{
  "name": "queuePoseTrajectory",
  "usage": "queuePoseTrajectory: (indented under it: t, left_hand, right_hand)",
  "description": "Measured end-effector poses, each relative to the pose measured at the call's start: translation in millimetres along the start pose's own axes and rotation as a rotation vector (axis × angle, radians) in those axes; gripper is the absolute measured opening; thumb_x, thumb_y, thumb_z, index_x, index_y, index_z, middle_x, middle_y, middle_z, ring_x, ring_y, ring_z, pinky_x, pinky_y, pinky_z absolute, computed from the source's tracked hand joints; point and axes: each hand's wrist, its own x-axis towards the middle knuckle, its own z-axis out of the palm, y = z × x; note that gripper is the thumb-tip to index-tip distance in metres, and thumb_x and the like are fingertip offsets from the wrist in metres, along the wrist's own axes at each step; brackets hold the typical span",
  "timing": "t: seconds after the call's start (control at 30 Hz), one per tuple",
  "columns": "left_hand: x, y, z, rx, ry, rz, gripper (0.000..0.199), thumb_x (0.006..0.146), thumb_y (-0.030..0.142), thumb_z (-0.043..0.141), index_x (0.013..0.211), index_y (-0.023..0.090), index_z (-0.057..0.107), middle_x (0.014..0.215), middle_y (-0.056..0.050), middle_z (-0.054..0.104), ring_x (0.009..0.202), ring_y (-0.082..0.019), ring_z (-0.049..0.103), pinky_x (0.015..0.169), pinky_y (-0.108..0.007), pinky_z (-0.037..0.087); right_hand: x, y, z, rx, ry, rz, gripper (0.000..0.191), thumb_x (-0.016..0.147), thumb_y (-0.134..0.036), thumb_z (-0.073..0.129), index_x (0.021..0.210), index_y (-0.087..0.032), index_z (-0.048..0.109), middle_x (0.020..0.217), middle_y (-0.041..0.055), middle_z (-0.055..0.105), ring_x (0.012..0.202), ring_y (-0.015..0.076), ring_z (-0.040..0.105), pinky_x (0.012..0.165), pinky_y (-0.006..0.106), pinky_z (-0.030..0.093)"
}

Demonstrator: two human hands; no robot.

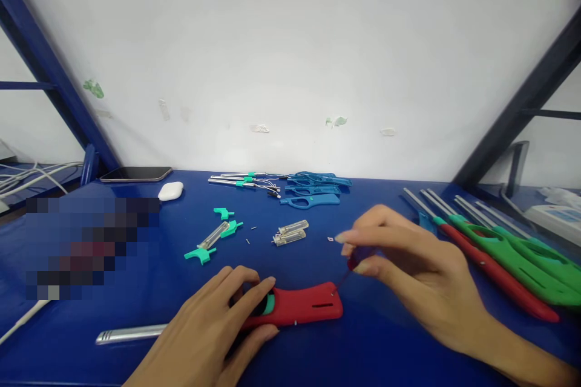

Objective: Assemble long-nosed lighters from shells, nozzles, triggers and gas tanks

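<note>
Worktop (376, 344), blue. Red lighter (308, 305), long-nosed, lies crosswise near the front edge: metal nozzle (131, 334) to the left, handle end to the right. A teal trigger shows in its handle beside the fingers.

Left hand (213, 320): laid over the middle of the red lighter, fingers across the top and thumb along the near side, gripping it against the worktop. Right hand (417, 272): thumb and fingers pinched on a small screwdriver (363, 255), handle mostly covered by the fingers. Thin shaft slants down to the far corner of the handle end, at a small screw (333, 294); cannot tell whether the tip is seated in it.

Loose parts beyond the left hand: three teal triggers (200, 255), with one clear fuel tank (214, 235) lying among them; two tiny screws (247, 241) to their right. Two more clear tanks (293, 237) lie side by side, touching, farther right. A small pale part (330, 239) sits just beside the right fingertips.

Far edge, centre: metal tubes (231, 182) with teal pieces and wires, next to blue handle shells (313, 200). Far left: white earbud case (171, 191) and a phone (136, 175). Right side: green lighters (512, 257) and a second red lighter (503, 272), grouped, nozzles pointing away.
</note>
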Motion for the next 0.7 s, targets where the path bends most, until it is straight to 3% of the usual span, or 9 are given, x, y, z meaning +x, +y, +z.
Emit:
queuePoseTrajectory:
  t: [0.07,0.2,0.3,0.37,0.43,0.5,0.63,0.7]
  left_hand:
    - [0,1,-0.2,-0.018,-0.006,-0.014,0.038,0.108,0.046,0.052,0.14,0.03,0.063,0.12,-0.004,0.072,0.102,-0.022,0.075,0.087,-0.033,0.067]
    - [0,1,1.0,-0.022,-0.01,-0.025,0.037,0.108,0.046,0.051,0.138,0.03,0.064,0.119,-0.004,0.072,0.1,-0.022,0.075,0.086,-0.033,0.067]
    - [-1,0,2.0,-0.007,0.02,-0.006,0.037,0.108,0.047,0.05,0.137,0.031,0.065,0.117,-0.004,0.073,0.099,-0.022,0.075,0.085,-0.033,0.067]
    - [-1,0,1.9,0.005,0.052,0.009,0.037,0.108,0.048,0.048,0.136,0.03,0.065,0.116,-0.004,0.073,0.097,-0.022,0.076,0.083,-0.032,0.067]
    - [0,0,1.1,0.015,0.073,0.015,0.037,0.108,0.049,0.048,0.135,0.031,0.066,0.115,-0.003,0.074,0.095,-0.021,0.076,0.08,-0.029,0.067]
    - [2,0,0.4,0.033,0.082,0.019,0.037,0.108,0.05,0.049,0.134,0.031,0.067,0.114,-0.002,0.075,0.094,-0.02,0.077,0.08,-0.027,0.067]
    - [-1,-4,6.3,0.084,0.123,0.046,0.038,0.108,0.053,0.047,0.132,0.032,0.068,0.113,-0.001,0.077,0.093,-0.02,0.079,0.081,-0.027,0.067]
    - [-7,-10,15.3,0.108,0.173,0.057,0.041,0.107,0.056,0.048,0.135,0.034,0.067,0.116,-0.001,0.077,0.097,-0.021,0.079,0.083,-0.027,0.066]
  right_hand:
    - [0,-1,-1,-0.058,0.014,0.002,0.032,0.099,-0.027,0.072,0.128,-0.04,0.073,0.098,0.001,0.066,0.085,0.0145,0.066,0.073,0.026,0.059]
    - [0,0,-3,-0.02,-0.08,0.029,0.043,0.109,-0.021,0.047,0.146,-0.039,0.061,0.113,0.004,0.068,0.097,0.0155,0.068,0.079,0.028,0.061]
    - [1,3,-3,-0.022,-0.016,0.001,0.033,0.102,-0.021,0.065,0.128,-0.04,0.072,0.093,0.0007,0.066,0.085,0.0148,0.065,0.072,0.026,0.059]
    - [1,3,-3,-0.061,-0.004,0.011,0.033,0.099,-0.026,0.07,0.129,-0.04,0.072,0.099,0.0021,0.064,0.086,0.016,0.064,0.073,0.028,0.059]
    - [2,3,-3,-0.053,-0.065,0.035,0.04,0.107,-0.026,0.057,0.144,-0.04,0.062,0.113,0.0049,0.066,0.094,0.0174,0.066,0.08,0.031,0.06]
    - [2,2,-3,-0.01,-0.108,0.027,0.046,0.11,-0.019,0.045,0.149,-0.038,0.057,0.114,0.0047,0.069,0.097,0.0166,0.067,0.082,0.03,0.059]
    - [3,0,-4,-0.107,0.003,-0.063,0.028,0.097,-0.019,0.071,0.119,-0.035,0.077,0.088,0.0002,0.065,0.08,0.0139,0.063,0.068,0.025,0.056]
    - [3,-1,-6,-0.15,-0.024,-0.053,0.033,0.099,-0.022,0.07,0.129,-0.034,0.074,0.095,0.0023,0.065,0.084,0.0153,0.064,0.072,0.027,0.058]
